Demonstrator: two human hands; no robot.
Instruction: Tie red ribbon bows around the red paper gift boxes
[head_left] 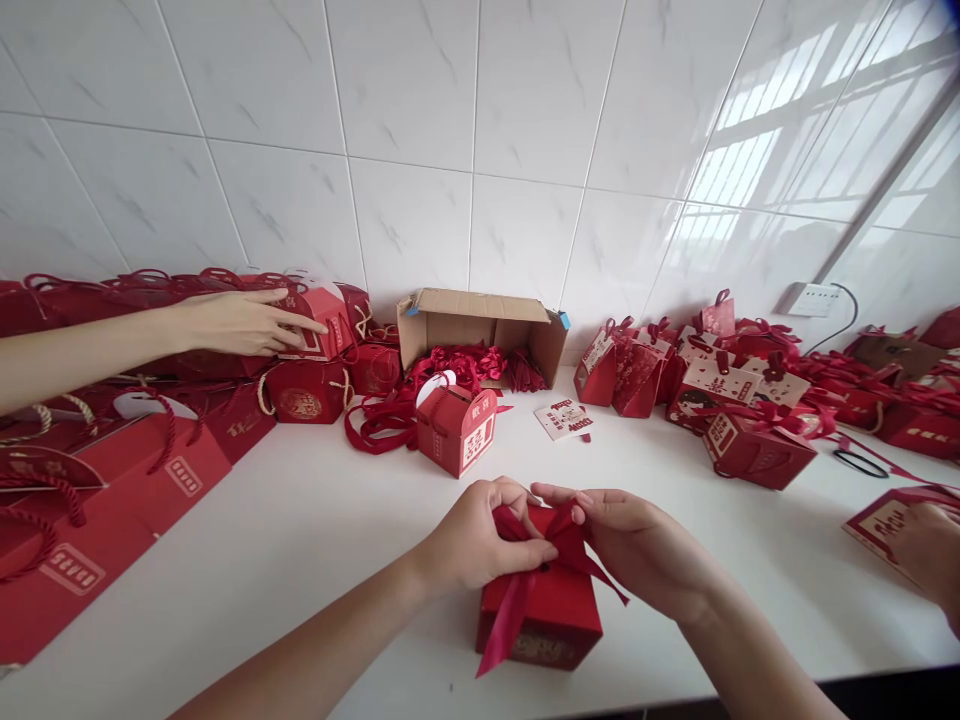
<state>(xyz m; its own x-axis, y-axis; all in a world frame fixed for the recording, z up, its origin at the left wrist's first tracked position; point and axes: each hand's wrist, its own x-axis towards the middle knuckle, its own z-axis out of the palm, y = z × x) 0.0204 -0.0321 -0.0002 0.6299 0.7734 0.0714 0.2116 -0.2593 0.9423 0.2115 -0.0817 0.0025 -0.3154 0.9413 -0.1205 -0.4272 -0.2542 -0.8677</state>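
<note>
A small red gift box point(551, 610) stands on the white counter point(300, 540) right in front of me. A red satin ribbon point(559, 535) lies over its top, and one tail hangs down its left front. My left hand point(480, 535) pinches the ribbon at the box's top left. My right hand point(637, 545) pinches the ribbon's loop at the top right. Both hands are closed on the ribbon.
Another person's hand point(247, 320) reaches from the left onto stacked red boxes point(315, 360). A third hand point(934, 555) holds a box at the right edge. An open cardboard carton point(480, 325) of ribbons stands by the tiled wall. More red boxes point(757, 440), flat bags point(112, 500) lie around.
</note>
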